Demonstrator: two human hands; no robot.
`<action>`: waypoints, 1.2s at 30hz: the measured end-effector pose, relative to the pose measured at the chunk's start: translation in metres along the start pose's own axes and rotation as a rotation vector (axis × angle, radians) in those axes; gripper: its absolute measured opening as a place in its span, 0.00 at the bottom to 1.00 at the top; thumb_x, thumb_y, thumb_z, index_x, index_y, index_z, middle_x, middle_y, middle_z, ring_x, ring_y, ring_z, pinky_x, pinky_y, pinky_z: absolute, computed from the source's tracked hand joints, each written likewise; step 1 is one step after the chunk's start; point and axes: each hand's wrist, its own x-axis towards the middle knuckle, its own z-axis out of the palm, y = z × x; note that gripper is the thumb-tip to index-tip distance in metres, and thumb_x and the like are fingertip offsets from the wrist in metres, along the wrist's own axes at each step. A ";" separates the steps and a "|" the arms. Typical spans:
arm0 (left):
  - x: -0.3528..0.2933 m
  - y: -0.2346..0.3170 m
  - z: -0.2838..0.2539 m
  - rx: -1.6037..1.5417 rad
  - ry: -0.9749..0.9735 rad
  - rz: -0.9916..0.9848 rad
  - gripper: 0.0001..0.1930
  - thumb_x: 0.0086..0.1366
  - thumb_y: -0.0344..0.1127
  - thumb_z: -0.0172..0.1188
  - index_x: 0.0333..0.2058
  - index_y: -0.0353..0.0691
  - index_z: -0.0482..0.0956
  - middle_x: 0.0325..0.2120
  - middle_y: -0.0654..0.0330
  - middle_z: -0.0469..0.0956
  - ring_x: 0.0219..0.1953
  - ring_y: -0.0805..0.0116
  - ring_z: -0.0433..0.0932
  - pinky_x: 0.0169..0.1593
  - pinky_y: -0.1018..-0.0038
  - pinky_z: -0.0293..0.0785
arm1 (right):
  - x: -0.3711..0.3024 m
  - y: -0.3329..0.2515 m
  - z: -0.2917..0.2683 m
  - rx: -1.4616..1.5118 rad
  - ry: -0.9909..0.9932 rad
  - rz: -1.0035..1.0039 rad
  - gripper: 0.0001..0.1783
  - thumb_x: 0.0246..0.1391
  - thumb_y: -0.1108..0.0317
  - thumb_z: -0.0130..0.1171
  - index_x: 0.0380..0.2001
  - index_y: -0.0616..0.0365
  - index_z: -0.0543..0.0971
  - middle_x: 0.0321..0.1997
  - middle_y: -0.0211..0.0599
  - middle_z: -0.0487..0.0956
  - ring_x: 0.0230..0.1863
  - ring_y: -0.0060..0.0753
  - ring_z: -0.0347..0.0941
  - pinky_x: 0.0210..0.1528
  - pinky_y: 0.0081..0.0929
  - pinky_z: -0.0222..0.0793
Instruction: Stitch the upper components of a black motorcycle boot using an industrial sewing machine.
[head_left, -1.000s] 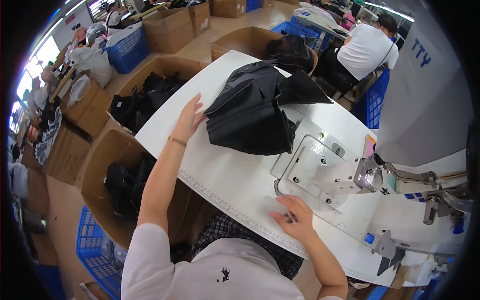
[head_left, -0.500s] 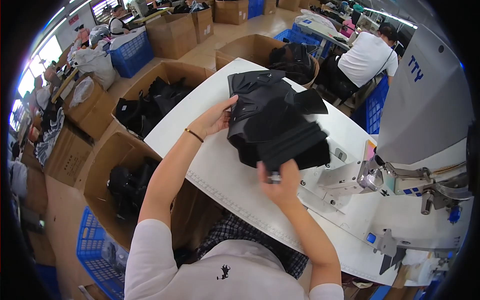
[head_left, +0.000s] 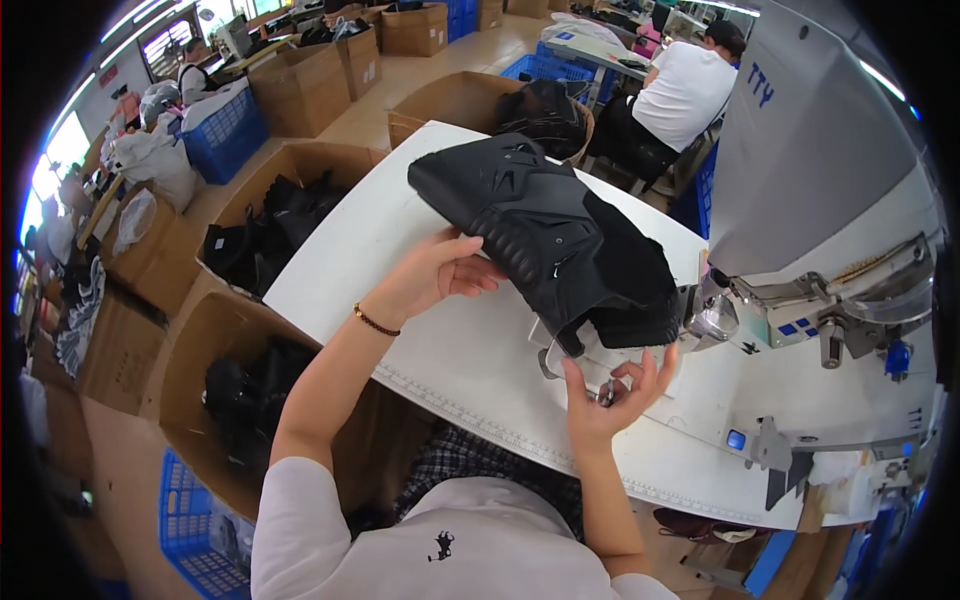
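Observation:
A black sewn piece with moulded, ribbed panels and a soft open end lies tilted across the white table, its exact kind unclear. Beside its near left edge is my left hand, palm partly up and fingers apart, the thumb tip at the edge. My right hand is palm up below the piece's open end, fingertips at its lower rim. A small shiny metal tool sits among its curled fingers; its kind is too small to tell. The sewing machine's metal arm end is just right of the piece.
A large grey sewing machine head overhangs the right side of the white table. Cardboard boxes with black pieces stand along the table's left, near a blue crate. A person in white sits working beyond the table.
The black piece has turned and spread out, its open end now toward the machine's arm end. My left hand has slid down along it; my right hand has moved right and loosened from the cuff.

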 end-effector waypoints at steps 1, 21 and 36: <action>-0.001 -0.004 -0.003 -0.007 -0.001 -0.019 0.18 0.63 0.39 0.42 0.46 0.31 0.63 0.35 0.45 0.74 0.30 0.64 0.76 0.31 0.79 0.74 | -0.006 -0.005 -0.002 -0.051 0.017 -0.015 0.44 0.26 0.62 0.72 0.49 0.59 0.61 0.57 0.49 0.52 0.23 0.20 0.61 0.23 0.14 0.58; -0.031 0.017 -0.071 1.060 -0.155 0.265 0.22 0.51 0.29 0.58 0.45 0.31 0.66 0.41 0.57 0.72 0.42 0.71 0.70 0.48 0.75 0.64 | 0.028 -0.040 -0.025 0.240 -0.383 0.313 0.06 0.47 0.73 0.56 0.27 0.64 0.71 0.20 0.33 0.72 0.17 0.15 0.67 0.17 0.13 0.56; -0.024 0.000 -0.073 0.587 -0.022 0.354 0.24 0.50 0.29 0.59 0.47 0.33 0.64 0.43 0.56 0.70 0.43 0.71 0.71 0.47 0.76 0.66 | 0.047 -0.031 -0.033 0.540 -0.584 0.154 0.07 0.42 0.77 0.58 0.25 0.69 0.72 0.23 0.37 0.71 0.17 0.20 0.68 0.14 0.14 0.57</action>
